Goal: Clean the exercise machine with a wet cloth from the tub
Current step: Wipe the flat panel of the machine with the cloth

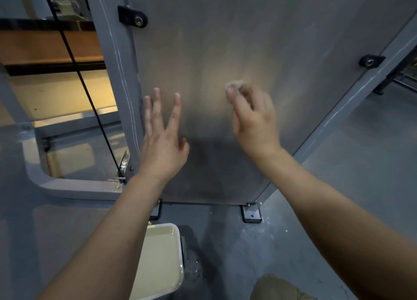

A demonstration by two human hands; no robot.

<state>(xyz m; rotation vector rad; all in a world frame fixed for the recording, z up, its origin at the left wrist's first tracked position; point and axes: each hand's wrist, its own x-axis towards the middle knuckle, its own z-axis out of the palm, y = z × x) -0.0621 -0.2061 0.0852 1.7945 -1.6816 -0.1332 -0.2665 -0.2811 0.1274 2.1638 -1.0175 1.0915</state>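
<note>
Down below the right arm, the person's knee [277,287] in tan cloth is peeking into view. Under the left forearm, a white tub [181,251] is sitting on the grey floor [349,186], and it is holding pale, milky water. A little past the tub, below both wrists, the black feet [251,214] of the exercise machine are standing on the floor. The two hands are staying apart, side by side, on the machine's big grey metal panel [225,28]. The left hand [162,148] is lying flat on the panel with its fingers straight and spread wide. The right hand [255,121] is pinching a small pale cloth [234,84] in its fingertips and holding it against the panel; the cloth is looking blurry. Left of the left hand, a grey post [115,73] is running up the panel's edge, and a thin black cable [90,92] is going down to a shiny wheel [124,164] near the left wrist. Above the left hand, a black bracket [133,17] is holding the panel. Another black bracket [371,60] is sitting up and to the right of the right hand.
</note>
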